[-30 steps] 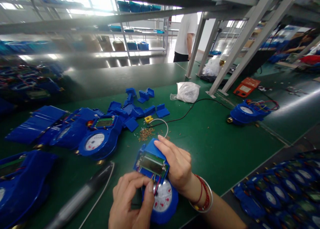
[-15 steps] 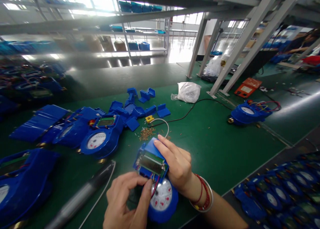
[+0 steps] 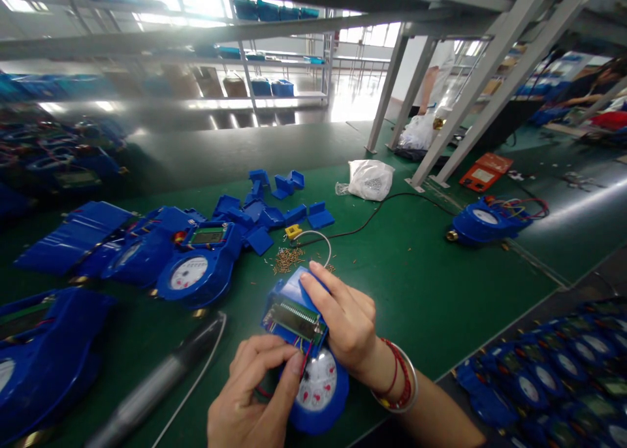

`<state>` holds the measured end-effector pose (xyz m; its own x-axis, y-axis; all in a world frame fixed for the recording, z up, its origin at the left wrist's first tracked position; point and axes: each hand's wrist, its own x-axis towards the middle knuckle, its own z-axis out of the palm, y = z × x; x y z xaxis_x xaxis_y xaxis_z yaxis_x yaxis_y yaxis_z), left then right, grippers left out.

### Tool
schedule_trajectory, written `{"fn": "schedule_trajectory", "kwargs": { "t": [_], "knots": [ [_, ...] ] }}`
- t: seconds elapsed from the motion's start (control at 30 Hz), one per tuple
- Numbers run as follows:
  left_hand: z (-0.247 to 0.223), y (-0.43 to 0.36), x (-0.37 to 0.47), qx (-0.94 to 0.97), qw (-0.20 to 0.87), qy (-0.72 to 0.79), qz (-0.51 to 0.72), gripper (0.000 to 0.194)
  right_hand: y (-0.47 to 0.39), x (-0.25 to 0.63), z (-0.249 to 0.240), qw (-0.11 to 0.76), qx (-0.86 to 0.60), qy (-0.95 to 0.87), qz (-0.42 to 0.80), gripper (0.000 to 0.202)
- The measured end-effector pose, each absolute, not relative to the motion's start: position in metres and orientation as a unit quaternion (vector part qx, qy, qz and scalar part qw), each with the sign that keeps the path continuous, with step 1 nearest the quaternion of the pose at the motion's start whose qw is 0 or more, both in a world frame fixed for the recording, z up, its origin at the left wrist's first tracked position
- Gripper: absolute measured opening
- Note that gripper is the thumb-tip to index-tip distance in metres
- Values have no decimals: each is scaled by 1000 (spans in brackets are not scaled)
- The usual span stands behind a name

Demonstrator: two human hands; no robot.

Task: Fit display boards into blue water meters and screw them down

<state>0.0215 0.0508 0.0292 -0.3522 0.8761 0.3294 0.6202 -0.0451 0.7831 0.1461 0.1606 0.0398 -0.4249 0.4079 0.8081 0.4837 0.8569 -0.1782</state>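
Note:
A blue meter (image 3: pixel 318 418) with a round white dial lies on the green table at the bottom middle. Above its dial sits a green circuit board with a grey display (image 3: pixel 296 319), tilted in the blue housing. My right hand (image 3: pixel 345 317) grips the upper right side of that housing, fingers over a blue part at its top. Thumb and forefinger of my left hand (image 3: pixel 259 386) pinch the thin coloured wires (image 3: pixel 304 360) below the board, beside the dial. The fingertips partly hide the wires.
Small brass screws (image 3: pixel 287 260), a yellow part (image 3: pixel 292 232) and blue covers (image 3: pixel 255 213) lie beyond the hands. More meters (image 3: pixel 196 275) stand left. A screwdriver-like tool (image 3: pixel 157 386) lies lower left. Right are a wired meter (image 3: pixel 484 219) and an orange box (image 3: pixel 486 172).
My left hand has shifted slightly right and up along the wires. My right hand keeps its hold on the housing. A person's arm has come into view behind the metal posts.

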Motion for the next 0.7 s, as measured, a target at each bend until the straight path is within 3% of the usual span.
{"fn": "schedule_trajectory", "kwargs": {
  "t": [0.4,0.7],
  "knots": [
    [28,50,27,513,157,697,476,10,159,146,41,466,-265,-842,-61,27],
    [24,49,28,473,235,688,498,13,158,145,46,461,-267,-842,-84,26]
  ]
}}
